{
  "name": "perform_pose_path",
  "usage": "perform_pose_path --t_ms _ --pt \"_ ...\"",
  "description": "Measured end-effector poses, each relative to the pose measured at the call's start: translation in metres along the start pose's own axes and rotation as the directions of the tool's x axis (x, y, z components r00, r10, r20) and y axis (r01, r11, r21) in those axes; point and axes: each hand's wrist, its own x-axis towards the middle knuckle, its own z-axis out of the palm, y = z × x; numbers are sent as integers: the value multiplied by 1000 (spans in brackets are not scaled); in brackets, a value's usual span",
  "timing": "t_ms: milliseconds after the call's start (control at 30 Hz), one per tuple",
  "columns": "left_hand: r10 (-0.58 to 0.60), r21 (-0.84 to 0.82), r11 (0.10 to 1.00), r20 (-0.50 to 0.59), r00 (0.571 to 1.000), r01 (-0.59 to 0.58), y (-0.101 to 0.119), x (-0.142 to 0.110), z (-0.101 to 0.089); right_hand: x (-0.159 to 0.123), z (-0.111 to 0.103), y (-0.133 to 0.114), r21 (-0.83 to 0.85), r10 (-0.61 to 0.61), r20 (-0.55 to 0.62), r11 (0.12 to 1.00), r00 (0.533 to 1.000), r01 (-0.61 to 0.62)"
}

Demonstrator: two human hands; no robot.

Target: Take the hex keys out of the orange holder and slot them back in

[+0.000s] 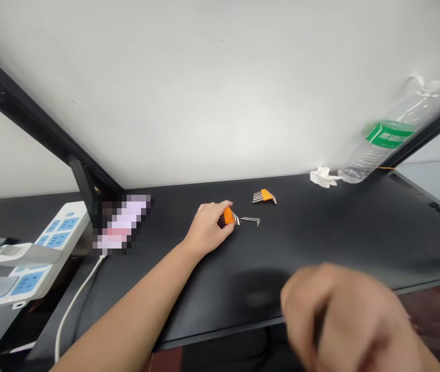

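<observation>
My left hand (208, 227) reaches out over the black table (320, 243) and its fingers are closed round an orange holder of hex keys (229, 216). A single loose hex key (251, 220) lies just to the right of that holder. A second orange hex key set (264, 196) lies further back, apart from the hand. My right hand (344, 315) is close to the camera at the table's front edge, blurred by motion, so its fingers cannot be read.
A clear plastic bottle with a green label (386, 139) stands at the back right by the white wall, with a crumpled white tissue (323, 176) beside it. A white power strip with blue sockets (42, 248) and its cable (73, 305) sit at the left, next to a black frame post (84, 191).
</observation>
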Motion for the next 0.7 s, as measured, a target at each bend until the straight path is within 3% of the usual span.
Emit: perform_pose_path --t_ms 33,67,100,133,167,200,233,267,333,433,567,700 --pt "-6 5 1000 2 1000 6 0 0 0 -14 -22 6 -92 120 -242 985 963 -146" --pt "-9 10 1000 4 1000 9 0 1 0 -28 -47 16 -180 199 -512 926 836 -331" --pt "-10 16 1000 5 1000 10 -1 1 0 -43 -74 29 -237 206 -723 823 659 -517" --pt "-9 22 1000 5 1000 9 -1 2 0 -57 -103 44 -248 141 -874 692 465 -677" --pt "-7 27 1000 6 1000 6 -1 2 -1 -72 -131 61 -227 43 -953 552 299 -803" --pt "-5 30 1000 10 1000 5 -1 3 -1 -87 -157 77 -183 -33 -982 405 186 -896" --pt "-4 34 999 20 1000 3 -2 3 -1 -101 -181 91 -141 -61 -990 272 129 -952" --pt "-3 37 999 37 999 1 -2 4 -2 -113 -200 104 -129 -62 -991 162 121 -978" --pt "-5 50 999 77 997 1 -4 5 -2 -133 -224 123 -170 77 -982 5 170 -985" --pt "-24 89 996 129 991 12 -7 6 -1 -147 -229 134 -257 163 -956 -76 242 -964" --pt "-101 163 984 213 972 66 -10 8 -1 -155 -207 128 -211 111 -974 -131 197 -969" --pt "-129 84 990 221 967 113 -11 7 -5 -173 -191 114 -157 68 -987 -163 148 -974"
